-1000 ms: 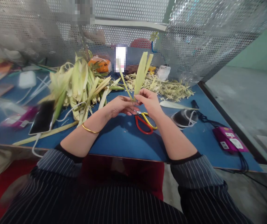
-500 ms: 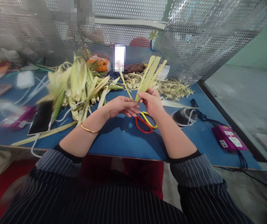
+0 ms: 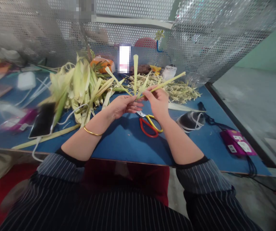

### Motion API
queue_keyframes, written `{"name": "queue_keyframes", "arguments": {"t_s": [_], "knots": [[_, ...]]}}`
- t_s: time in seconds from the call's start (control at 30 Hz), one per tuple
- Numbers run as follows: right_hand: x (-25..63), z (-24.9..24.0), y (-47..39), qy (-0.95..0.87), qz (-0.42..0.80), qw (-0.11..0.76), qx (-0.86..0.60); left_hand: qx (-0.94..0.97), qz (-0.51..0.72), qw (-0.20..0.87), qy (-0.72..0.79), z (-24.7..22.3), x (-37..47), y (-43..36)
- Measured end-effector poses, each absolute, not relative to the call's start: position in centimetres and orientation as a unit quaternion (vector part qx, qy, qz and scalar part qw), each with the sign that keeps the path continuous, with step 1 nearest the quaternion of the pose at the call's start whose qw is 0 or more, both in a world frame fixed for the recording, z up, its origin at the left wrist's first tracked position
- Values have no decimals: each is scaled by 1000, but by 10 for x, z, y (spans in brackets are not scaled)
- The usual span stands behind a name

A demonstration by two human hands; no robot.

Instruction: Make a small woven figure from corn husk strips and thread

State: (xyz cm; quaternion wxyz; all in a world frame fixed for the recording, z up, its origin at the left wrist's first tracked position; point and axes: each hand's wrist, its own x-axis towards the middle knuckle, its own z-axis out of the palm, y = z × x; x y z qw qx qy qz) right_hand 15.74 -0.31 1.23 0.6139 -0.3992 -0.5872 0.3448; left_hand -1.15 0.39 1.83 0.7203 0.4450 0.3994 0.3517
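Note:
Several pale green husk strips (image 3: 135, 72) fan out above my two hands, their lower ends meeting between my fingers. My left hand (image 3: 125, 106) pinches that lower end between thumb and fingers. My right hand (image 3: 157, 98) is closed on one strip (image 3: 173, 79) that points to the upper right. Scissors (image 3: 149, 126) with one red and one yellow handle lie on the blue table (image 3: 128, 147) just below my hands. A large heap of husks (image 3: 81, 80) rests to the left, and shredded trimmings (image 3: 181, 92) are spread behind my right hand.
A black phone (image 3: 42, 120) with a white cable lies at the left. On the right are a dark wrapped roll (image 3: 191, 121) and a purple power strip (image 3: 237, 142). An orange packet (image 3: 102, 65) sits behind the husks, before a perforated metal screen (image 3: 138, 32).
The strips have spread from a narrow bunch into a wide fan. My right hand has shifted slightly up and now holds a strip out to the right. More of the scissors shows.

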Motion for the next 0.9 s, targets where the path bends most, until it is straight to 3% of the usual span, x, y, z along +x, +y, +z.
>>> {"name": "queue_keyframes", "arguments": {"t_s": [0.33, 0.5, 0.57, 0.63, 0.77, 0.83, 0.9], "knots": [[159, 8, -14, -793, 93, 488, -354, 340, 444, 707, 434, 22, -12, 14], [158, 2, -14, -901, -83, 300, -301, 316, 456, 717, 422, 28, -15, 15], [156, -1, -15, -919, -97, 249, -291, 315, 466, 709, 425, 28, -16, 16], [153, -1, -16, -906, -67, 288, -302, 335, 483, 687, 427, 26, -16, 16], [154, 0, -12, -777, 7, 483, -403, 403, 481, 649, 431, 22, -14, 12], [158, 1, -5, -736, 62, 508, -443, 431, 465, 642, 431, 20, -12, 10], [163, 0, 4, -737, 189, 475, -442, 453, 464, 625, 434, 19, -11, 9]]}}
